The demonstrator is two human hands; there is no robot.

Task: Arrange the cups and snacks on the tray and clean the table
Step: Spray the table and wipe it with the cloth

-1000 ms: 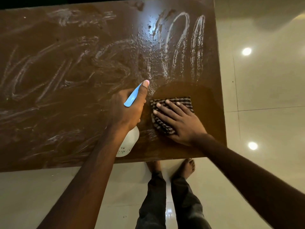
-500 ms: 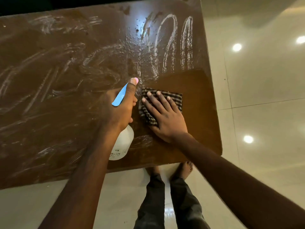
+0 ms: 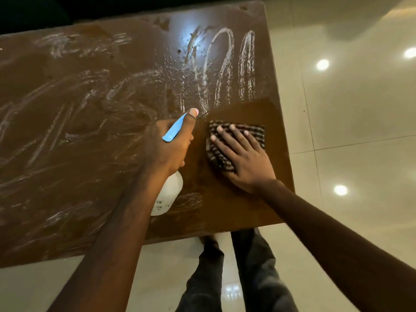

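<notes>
A brown table (image 3: 78, 136) fills the view, streaked with white soapy smears and droplets. My left hand (image 3: 167, 145) grips a white spray bottle (image 3: 168, 194) with a blue trigger, held over the table's near right part. Just to its right, my right hand (image 3: 243, 158) lies flat, fingers spread, pressing a dark striped cloth (image 3: 254, 131) onto the table. Around the cloth the surface is wiped to a smooth wet brown. No cups, snacks or tray are in view.
The table's right edge (image 3: 281, 122) and near edge (image 3: 202, 233) border a glossy cream tiled floor (image 3: 349, 113) with light reflections. My legs in dark trousers (image 3: 236, 278) stand just below the near edge. White foam strokes (image 3: 225, 64) lie beyond the cloth.
My right hand has slid the cloth over the near right part of the table, leaving a wiped patch. My left hand with the bottle has stayed beside it.
</notes>
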